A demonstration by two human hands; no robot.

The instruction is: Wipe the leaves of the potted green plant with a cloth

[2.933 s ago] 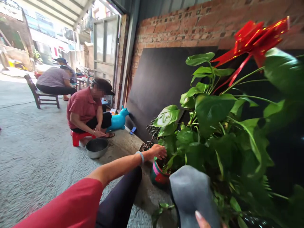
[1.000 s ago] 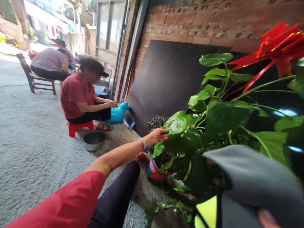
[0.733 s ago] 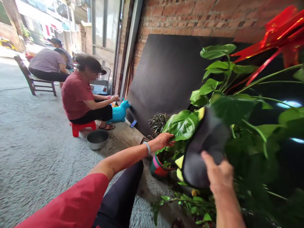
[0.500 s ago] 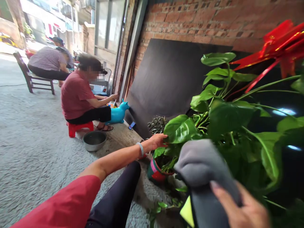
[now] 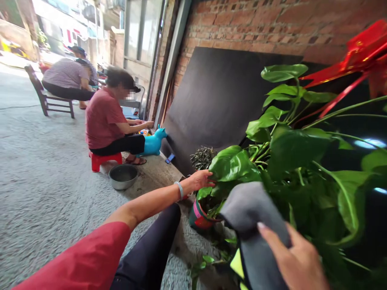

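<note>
My left hand (image 5: 200,180), with a pale bangle at the wrist, pinches the tip of a broad, glossy green leaf (image 5: 231,164). That leaf belongs to a large potted plant (image 5: 298,149) on the right. In my right hand (image 5: 298,257) is a grey cloth (image 5: 256,217) with a yellow-green part showing below; fingers and thumb close round it. The cloth hangs in front of the plant's lower leaves; whether it touches any, I cannot tell. A green and red flowerpot (image 5: 200,217) stands just below my left hand.
A red ribbon bow (image 5: 359,56) hangs at upper right. A dark board (image 5: 217,96) leans on the brick wall (image 5: 236,24). Left, a person (image 5: 104,117) sits on a red stool (image 5: 102,160) near a metal basin (image 5: 123,177) and a blue toy animal (image 5: 153,143).
The cloth in my right hand has shifted slightly left. My left hand stays at the leaf tip. The view has turned a little, moving the background rightward.
</note>
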